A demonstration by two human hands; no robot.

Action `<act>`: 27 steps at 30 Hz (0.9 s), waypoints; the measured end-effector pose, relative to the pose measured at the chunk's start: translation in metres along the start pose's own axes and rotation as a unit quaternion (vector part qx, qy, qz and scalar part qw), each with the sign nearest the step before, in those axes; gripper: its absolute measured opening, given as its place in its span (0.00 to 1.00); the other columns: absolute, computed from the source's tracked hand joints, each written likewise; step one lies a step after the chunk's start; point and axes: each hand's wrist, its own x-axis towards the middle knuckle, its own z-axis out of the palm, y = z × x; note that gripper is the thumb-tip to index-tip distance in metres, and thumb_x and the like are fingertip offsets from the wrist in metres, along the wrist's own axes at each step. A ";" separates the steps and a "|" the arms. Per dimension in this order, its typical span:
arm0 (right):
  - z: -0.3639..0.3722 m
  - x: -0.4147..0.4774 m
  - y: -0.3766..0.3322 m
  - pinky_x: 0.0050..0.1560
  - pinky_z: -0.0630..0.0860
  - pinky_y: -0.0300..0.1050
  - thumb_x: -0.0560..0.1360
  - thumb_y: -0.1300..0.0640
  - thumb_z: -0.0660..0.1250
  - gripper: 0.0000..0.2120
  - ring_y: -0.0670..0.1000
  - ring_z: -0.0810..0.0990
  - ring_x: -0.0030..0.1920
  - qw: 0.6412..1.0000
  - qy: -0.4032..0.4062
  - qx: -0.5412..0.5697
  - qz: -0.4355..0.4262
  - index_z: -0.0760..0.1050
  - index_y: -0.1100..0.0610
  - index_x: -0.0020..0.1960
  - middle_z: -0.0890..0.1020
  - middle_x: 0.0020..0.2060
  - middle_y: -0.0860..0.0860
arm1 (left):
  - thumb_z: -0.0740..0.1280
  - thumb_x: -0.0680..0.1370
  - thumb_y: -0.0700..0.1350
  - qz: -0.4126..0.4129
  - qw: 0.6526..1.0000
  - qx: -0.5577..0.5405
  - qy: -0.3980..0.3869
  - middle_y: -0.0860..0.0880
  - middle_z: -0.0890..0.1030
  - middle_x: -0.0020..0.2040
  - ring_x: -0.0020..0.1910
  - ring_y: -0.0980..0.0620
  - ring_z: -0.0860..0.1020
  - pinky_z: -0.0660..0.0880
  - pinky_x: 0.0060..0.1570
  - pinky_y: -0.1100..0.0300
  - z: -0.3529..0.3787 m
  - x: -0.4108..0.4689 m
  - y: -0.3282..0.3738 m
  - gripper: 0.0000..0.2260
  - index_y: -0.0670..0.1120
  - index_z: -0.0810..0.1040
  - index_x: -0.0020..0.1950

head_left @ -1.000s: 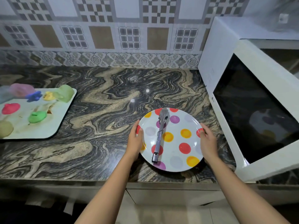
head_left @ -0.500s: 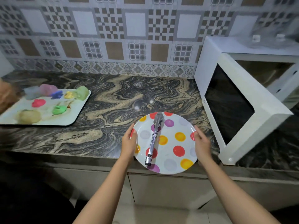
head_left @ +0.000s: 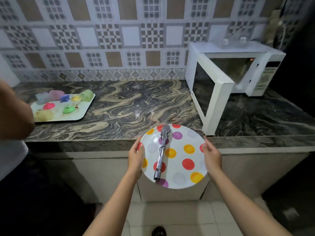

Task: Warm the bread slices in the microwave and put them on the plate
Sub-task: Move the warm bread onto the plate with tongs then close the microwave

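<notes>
A white plate (head_left: pixel 185 147) with coloured dots is held in the air in front of the counter edge. My left hand (head_left: pixel 136 156) grips its left rim and my right hand (head_left: pixel 211 155) grips its right rim. Metal tongs (head_left: pixel 162 154) lie lengthwise on the plate, tips pointing away from me. The white microwave (head_left: pixel 238 68) stands on the counter at the right with its door (head_left: pixel 209 92) swung open towards me. Its inside is dim and no bread slices show anywhere.
The dark marbled counter (head_left: pixel 129 106) runs along a tiled wall. A white tray (head_left: pixel 83 109) with several small coloured items sits at the left. Another person's arm (head_left: pixel 15 109) and white clothing fill the left edge. Pale floor tiles lie below.
The plate with the tongs has been lifted off the counter and drawn back past its edge. The view has pulled away, showing the open microwave and the floor.
</notes>
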 end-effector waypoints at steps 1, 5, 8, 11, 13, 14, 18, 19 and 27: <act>-0.012 -0.008 0.004 0.65 0.71 0.49 0.80 0.58 0.59 0.18 0.53 0.74 0.64 1.000 0.011 0.000 0.002 0.70 0.56 0.68 0.75 0.65 0.53 | 0.58 0.81 0.40 -0.006 1.000 -0.003 -0.011 0.47 0.80 0.57 0.49 0.50 0.78 0.75 0.47 0.59 0.005 -0.008 -0.005 0.16 0.49 0.73 0.67; -0.065 -0.034 0.018 0.57 0.72 0.43 0.80 0.59 0.59 0.16 0.52 0.77 0.59 0.998 0.055 0.001 0.001 0.72 0.57 0.67 0.78 0.61 0.54 | 0.59 0.81 0.39 -0.026 0.998 -0.006 -0.063 0.45 0.75 0.65 0.62 0.46 0.76 0.74 0.60 0.53 0.035 -0.038 -0.022 0.17 0.45 0.68 0.71; -0.105 -0.044 0.026 0.60 0.72 0.45 0.79 0.60 0.60 0.17 0.54 0.76 0.61 0.995 0.097 0.010 0.013 0.72 0.58 0.67 0.78 0.61 0.54 | 0.59 0.81 0.39 -0.035 0.995 -0.005 -0.097 0.46 0.75 0.65 0.63 0.45 0.75 0.71 0.65 0.47 0.066 -0.056 -0.031 0.18 0.45 0.68 0.71; -0.146 -0.051 0.032 0.63 0.72 0.48 0.79 0.62 0.61 0.17 0.55 0.76 0.62 0.989 0.147 0.017 0.021 0.73 0.61 0.66 0.78 0.61 0.55 | 0.59 0.81 0.39 -0.050 0.989 0.003 -0.140 0.44 0.75 0.66 0.64 0.43 0.74 0.70 0.66 0.44 0.102 -0.069 -0.044 0.18 0.45 0.68 0.71; -0.172 -0.055 0.036 0.64 0.72 0.54 0.78 0.61 0.61 0.16 0.55 0.76 0.62 0.984 0.178 0.013 0.024 0.74 0.59 0.65 0.79 0.61 0.56 | 0.59 0.80 0.38 -0.056 0.984 0.014 -0.170 0.43 0.75 0.66 0.65 0.42 0.74 0.69 0.66 0.43 0.127 -0.078 -0.050 0.18 0.45 0.68 0.71; -0.184 -0.056 0.038 0.64 0.73 0.55 0.78 0.61 0.61 0.16 0.56 0.77 0.61 0.981 0.191 0.012 0.030 0.74 0.58 0.65 0.79 0.60 0.55 | 0.59 0.80 0.38 -0.060 0.981 0.015 -0.183 0.43 0.75 0.66 0.65 0.42 0.74 0.69 0.66 0.43 0.139 -0.081 -0.054 0.18 0.45 0.69 0.70; -0.225 -0.054 0.042 0.63 0.74 0.55 0.78 0.59 0.61 0.16 0.55 0.78 0.59 0.969 0.242 0.025 0.052 0.74 0.55 0.65 0.79 0.60 0.53 | 0.58 0.81 0.38 -0.070 0.970 0.027 -0.231 0.44 0.74 0.67 0.66 0.43 0.73 0.69 0.67 0.45 0.191 -0.089 -0.060 0.18 0.44 0.68 0.71; -0.234 -0.050 0.042 0.62 0.74 0.54 0.78 0.59 0.61 0.16 0.54 0.78 0.58 0.966 0.252 0.031 0.051 0.74 0.55 0.65 0.79 0.59 0.53 | 0.58 0.81 0.38 -0.070 0.967 0.031 -0.244 0.44 0.73 0.68 0.66 0.43 0.72 0.68 0.68 0.45 0.204 -0.088 -0.062 0.18 0.44 0.68 0.71; -0.292 0.030 0.043 0.63 0.72 0.49 0.78 0.60 0.62 0.17 0.54 0.77 0.59 0.943 0.320 0.047 0.074 0.72 0.57 0.67 0.78 0.60 0.55 | 0.57 0.81 0.38 -0.078 0.949 0.043 -0.303 0.46 0.75 0.63 0.63 0.46 0.75 0.71 0.65 0.49 0.321 -0.059 -0.070 0.17 0.45 0.69 0.70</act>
